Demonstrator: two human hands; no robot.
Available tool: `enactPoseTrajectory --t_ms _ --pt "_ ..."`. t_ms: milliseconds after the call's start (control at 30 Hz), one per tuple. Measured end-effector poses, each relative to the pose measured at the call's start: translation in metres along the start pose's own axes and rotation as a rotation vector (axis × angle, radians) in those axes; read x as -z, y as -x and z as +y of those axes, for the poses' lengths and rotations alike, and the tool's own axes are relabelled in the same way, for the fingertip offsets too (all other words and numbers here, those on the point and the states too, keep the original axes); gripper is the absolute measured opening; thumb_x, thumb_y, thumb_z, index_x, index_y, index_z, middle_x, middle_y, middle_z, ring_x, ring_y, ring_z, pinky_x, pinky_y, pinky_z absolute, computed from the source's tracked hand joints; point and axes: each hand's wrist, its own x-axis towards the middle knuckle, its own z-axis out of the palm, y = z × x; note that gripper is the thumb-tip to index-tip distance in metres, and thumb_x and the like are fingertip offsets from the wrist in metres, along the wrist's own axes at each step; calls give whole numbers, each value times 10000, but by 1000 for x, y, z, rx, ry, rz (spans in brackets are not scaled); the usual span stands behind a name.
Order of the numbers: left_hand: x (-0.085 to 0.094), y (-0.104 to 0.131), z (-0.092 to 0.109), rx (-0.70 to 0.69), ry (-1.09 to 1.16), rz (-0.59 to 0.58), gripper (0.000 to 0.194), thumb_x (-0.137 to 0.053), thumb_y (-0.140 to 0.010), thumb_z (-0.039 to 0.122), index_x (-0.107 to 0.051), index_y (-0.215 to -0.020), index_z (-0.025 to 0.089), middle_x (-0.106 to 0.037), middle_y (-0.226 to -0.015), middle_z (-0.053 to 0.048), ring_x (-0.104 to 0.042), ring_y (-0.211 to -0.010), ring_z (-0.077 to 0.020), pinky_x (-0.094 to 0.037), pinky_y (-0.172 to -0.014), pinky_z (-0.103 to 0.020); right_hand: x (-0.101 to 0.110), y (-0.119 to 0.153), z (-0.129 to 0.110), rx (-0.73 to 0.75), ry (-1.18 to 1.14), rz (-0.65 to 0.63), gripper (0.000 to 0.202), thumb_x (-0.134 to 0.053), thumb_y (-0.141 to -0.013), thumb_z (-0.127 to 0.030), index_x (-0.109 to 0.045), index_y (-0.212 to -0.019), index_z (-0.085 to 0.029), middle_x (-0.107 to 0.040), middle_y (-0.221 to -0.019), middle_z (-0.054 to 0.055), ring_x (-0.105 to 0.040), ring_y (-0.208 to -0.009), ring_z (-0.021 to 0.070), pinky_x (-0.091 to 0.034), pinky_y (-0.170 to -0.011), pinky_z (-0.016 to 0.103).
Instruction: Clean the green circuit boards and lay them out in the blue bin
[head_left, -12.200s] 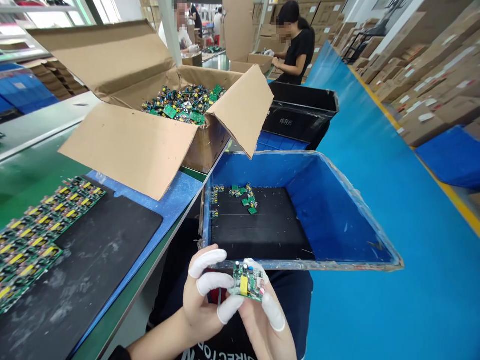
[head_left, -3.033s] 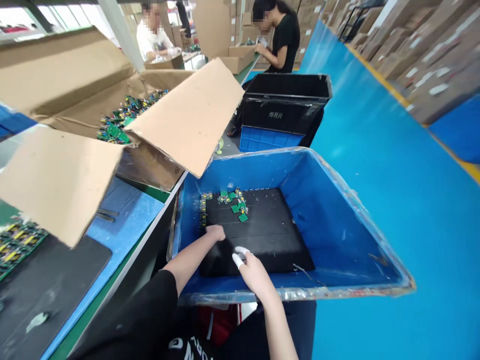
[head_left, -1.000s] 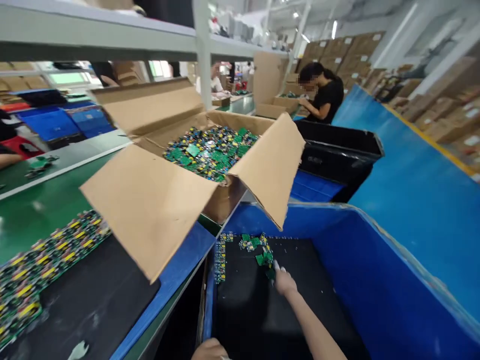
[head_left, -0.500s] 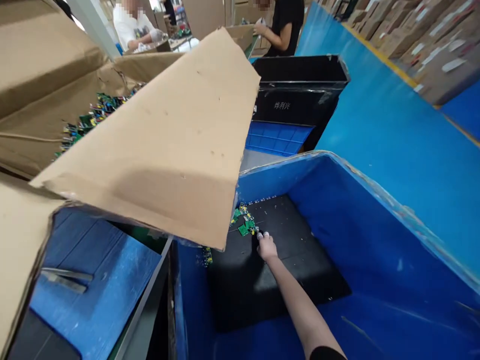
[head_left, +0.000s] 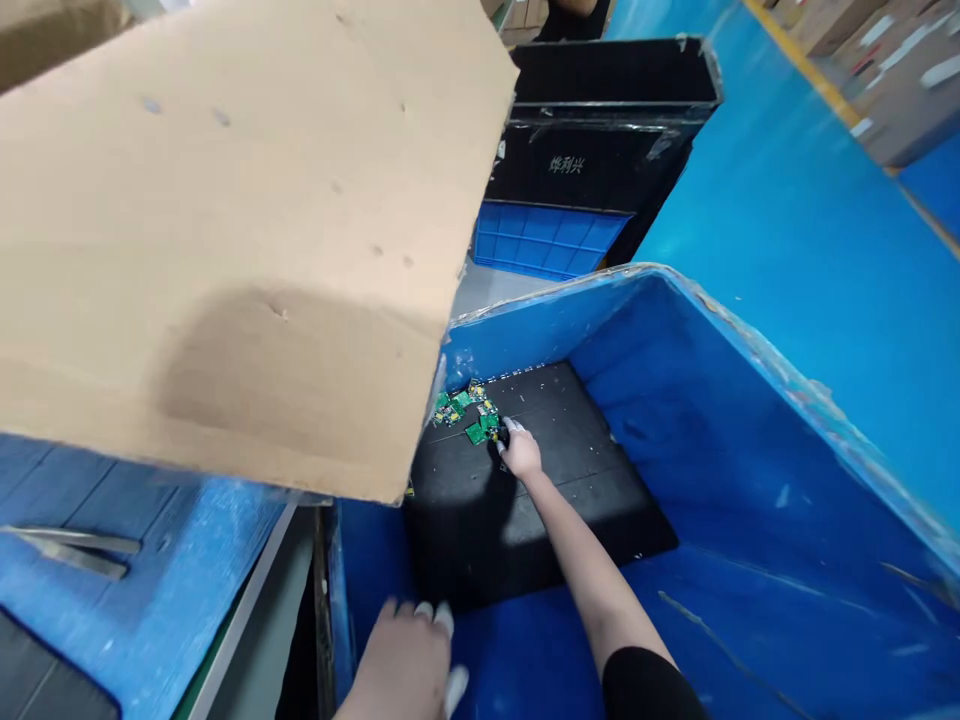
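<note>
My right hand point(head_left: 520, 452), with white finger covers on some fingertips, reaches down to the black floor panel point(head_left: 570, 450) of a deep blue bin point(head_left: 750, 470). Its thumb and fingers close on the edge of a small green circuit board point(head_left: 489, 424) at the near side of a loose cluster. More green boards with yellow parts point(head_left: 450, 410) lie to its left, partly behind the cardboard flap. My left hand point(head_left: 412, 660), also with white covers on some fingers, is over the bin's near left side. Its fingers are apart and hold nothing.
A large cardboard flap point(head_left: 300, 230) overhangs the bin's left side. Metal tweezers point(head_left: 82, 545) lie on a blue surface point(head_left: 187, 540) at left. Beyond the bin stand a black box point(head_left: 600, 150) and a blue crate point(head_left: 547, 240). Another person's dark clothing point(head_left: 574, 20) shows at the top.
My left hand has come into view at the bottom. The view has dropped and moved closer, so the flap looks larger. My right hand stays by the boards, its fingers turned a little.
</note>
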Motion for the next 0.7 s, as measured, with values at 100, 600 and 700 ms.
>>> enactPoseTrajectory --t_ms 100,600,700 --pt "54 -49 33 8 -94 76 398 -447 -948 223 -593 -1309 145 -548 -1400 -202 -475 -1309 -406 -416 -1021 -607 -4 -13 -8 -17 -43 -27 335 -604 -955 -335 -580 -1260 -197 -594 -1302 97 -613 -1118 251 -528 -936 478" --pt "-10 -247 -23 28 -110 186 389 -620 -934 291 -557 -1303 189 -511 -1423 -120 -541 -1245 -298 -475 -1017 -540 -7 12 54 -23 47 43 391 -608 -951 -326 -544 -1314 -194 -542 -1375 110 -571 -1191 282 -491 -983 520" --pt "-28 -248 -37 56 -69 182 367 -609 -942 295 -565 -1291 191 -546 -1381 -116 -575 -1199 -279 -501 -990 -514 -9 -1 43 43 63 63 439 -606 -950 -340 -510 -1355 -202 -490 -1434 117 -533 -1239 302 -462 -1011 541"
